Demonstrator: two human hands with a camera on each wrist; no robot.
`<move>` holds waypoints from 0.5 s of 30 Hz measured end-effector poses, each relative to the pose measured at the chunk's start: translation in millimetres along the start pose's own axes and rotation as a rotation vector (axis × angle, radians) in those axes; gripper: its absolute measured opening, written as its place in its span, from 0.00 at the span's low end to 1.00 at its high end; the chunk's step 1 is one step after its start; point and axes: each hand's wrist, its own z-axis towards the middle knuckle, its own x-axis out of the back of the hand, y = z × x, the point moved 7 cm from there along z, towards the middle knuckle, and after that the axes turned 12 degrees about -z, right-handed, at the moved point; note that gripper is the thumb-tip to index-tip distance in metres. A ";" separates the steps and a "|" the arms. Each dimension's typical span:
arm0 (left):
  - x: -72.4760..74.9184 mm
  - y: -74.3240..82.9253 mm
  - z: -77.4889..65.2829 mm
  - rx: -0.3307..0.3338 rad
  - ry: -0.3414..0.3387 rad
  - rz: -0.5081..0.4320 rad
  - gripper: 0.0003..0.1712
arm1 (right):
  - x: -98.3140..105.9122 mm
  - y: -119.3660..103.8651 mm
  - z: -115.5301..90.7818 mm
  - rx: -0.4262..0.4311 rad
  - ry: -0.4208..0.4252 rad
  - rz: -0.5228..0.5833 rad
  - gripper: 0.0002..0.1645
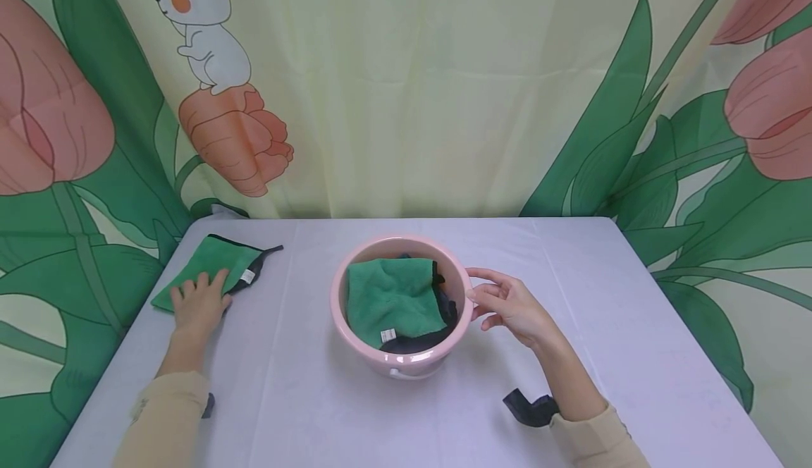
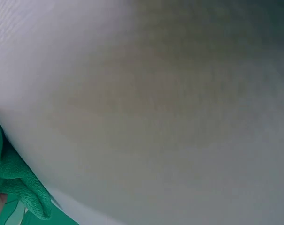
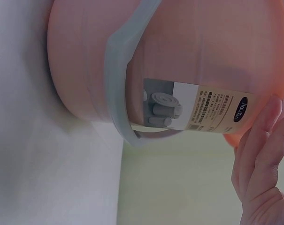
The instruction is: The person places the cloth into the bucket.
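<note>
On the left of the table my left hand rests with spread fingers on a green cloth, which has black edging, a small white label and a black loop. The left wrist view catches a fold of this cloth at its lower left corner. A pink bucket stands mid-table, with another green cloth inside it, black-edged and white-labelled. My right hand touches the bucket's right side near the rim, its fingers loosely extended. In the right wrist view, fingertips of the right hand meet the outer wall beside a paper label.
A white cloth covers the table. The bucket's pale handle hangs down against its side. Behind the table hangs a curtain printed with tulips and a rabbit. A black wrist device sits at my right wrist.
</note>
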 end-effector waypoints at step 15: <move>0.8 2.8 -0.2 -0.022 0.046 0.066 0.26 | 0.2 1.2 0.7 0.002 0.002 -0.005 0.33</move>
